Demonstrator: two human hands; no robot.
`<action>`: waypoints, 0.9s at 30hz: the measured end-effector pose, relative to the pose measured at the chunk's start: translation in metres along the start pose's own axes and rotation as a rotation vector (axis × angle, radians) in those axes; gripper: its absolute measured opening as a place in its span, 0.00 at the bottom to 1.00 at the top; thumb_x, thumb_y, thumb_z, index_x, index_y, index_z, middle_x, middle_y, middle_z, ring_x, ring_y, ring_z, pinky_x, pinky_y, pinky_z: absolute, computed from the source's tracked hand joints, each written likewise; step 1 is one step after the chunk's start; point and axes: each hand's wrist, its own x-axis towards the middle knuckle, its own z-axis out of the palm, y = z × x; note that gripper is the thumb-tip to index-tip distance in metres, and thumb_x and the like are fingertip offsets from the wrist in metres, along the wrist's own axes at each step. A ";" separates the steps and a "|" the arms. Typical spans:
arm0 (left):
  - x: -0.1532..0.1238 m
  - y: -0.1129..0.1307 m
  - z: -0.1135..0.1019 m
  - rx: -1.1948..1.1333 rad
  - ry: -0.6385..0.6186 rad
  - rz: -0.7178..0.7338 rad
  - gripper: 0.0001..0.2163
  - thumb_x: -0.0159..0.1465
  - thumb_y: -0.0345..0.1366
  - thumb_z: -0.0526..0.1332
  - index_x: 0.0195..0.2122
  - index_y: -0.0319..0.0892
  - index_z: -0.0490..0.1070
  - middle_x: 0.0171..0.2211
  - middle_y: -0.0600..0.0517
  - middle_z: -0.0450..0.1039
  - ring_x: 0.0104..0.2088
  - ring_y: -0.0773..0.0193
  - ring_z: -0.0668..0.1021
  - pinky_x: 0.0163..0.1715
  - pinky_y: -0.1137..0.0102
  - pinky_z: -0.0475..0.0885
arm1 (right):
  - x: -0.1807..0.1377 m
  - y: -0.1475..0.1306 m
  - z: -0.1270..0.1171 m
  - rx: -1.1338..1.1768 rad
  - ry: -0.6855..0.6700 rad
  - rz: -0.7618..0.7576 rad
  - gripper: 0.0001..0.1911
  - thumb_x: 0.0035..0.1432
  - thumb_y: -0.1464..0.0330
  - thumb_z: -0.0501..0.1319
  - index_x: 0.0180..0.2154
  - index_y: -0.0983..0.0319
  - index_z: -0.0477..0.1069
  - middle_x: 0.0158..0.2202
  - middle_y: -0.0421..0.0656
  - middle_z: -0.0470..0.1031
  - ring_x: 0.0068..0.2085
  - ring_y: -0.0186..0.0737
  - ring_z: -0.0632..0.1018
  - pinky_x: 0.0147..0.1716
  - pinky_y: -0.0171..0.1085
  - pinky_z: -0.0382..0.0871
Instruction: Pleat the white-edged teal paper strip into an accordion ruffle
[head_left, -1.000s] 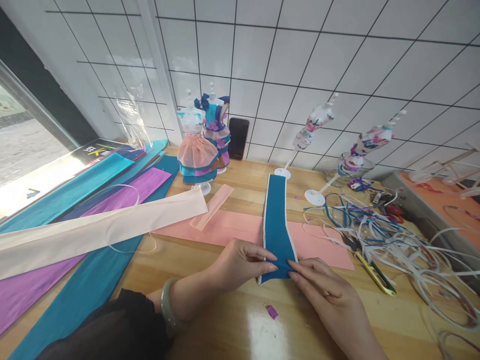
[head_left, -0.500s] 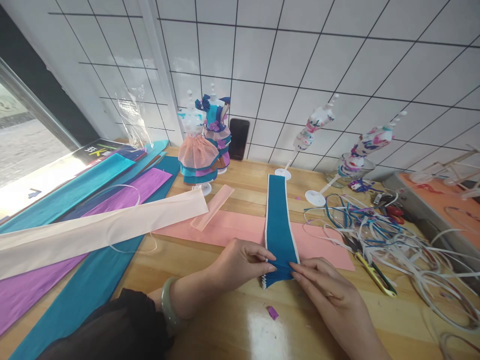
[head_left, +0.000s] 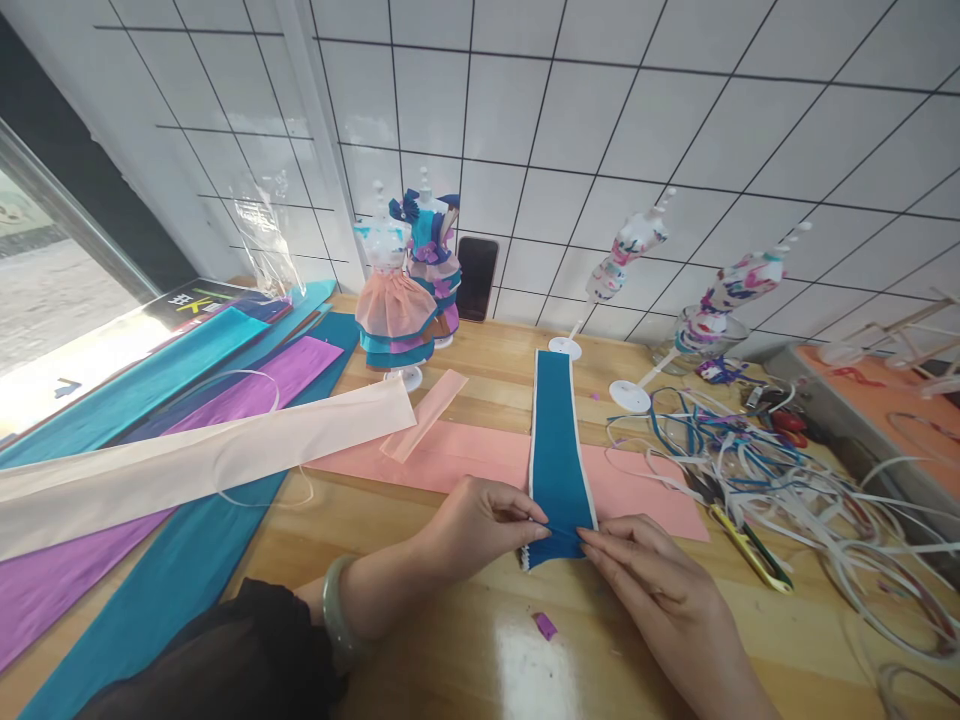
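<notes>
Fabric strip (head_left: 556,430), deep blue with white edges, smooth toward the far end, puckered near the close one, lying across a pink strip (head_left: 450,462) on the desk (head_left: 420,650); left edge pinched by the left hand (head_left: 480,530), right edge by the right hand (head_left: 656,575).

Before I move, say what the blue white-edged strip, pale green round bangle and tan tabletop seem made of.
Blue strip: probably matte fabric; it puckers where pinched. Pale green bangle: maybe polished stone or glass; it shines. Tan tabletop: glossy wood or laminate, showing grain and glare.
</notes>
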 end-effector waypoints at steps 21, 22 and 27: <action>0.001 -0.005 0.000 -0.135 -0.011 -0.028 0.10 0.49 0.38 0.67 0.28 0.35 0.77 0.26 0.47 0.78 0.24 0.66 0.76 0.26 0.74 0.71 | -0.001 0.004 0.006 0.132 0.076 0.378 0.07 0.49 0.63 0.63 0.30 0.57 0.78 0.35 0.44 0.78 0.37 0.39 0.78 0.39 0.33 0.72; 0.002 -0.006 0.000 -0.162 -0.013 -0.035 0.10 0.49 0.38 0.67 0.28 0.35 0.77 0.25 0.47 0.77 0.23 0.67 0.76 0.24 0.75 0.71 | -0.001 0.004 0.006 0.146 0.087 0.410 0.07 0.48 0.63 0.63 0.30 0.57 0.78 0.34 0.43 0.79 0.36 0.39 0.78 0.38 0.33 0.72; 0.005 -0.006 -0.001 -0.245 -0.024 -0.067 0.10 0.48 0.37 0.68 0.27 0.35 0.76 0.20 0.51 0.75 0.19 0.71 0.73 0.21 0.77 0.69 | 0.001 0.000 0.007 0.214 0.121 0.504 0.08 0.45 0.62 0.64 0.29 0.57 0.78 0.33 0.42 0.79 0.35 0.38 0.78 0.36 0.30 0.73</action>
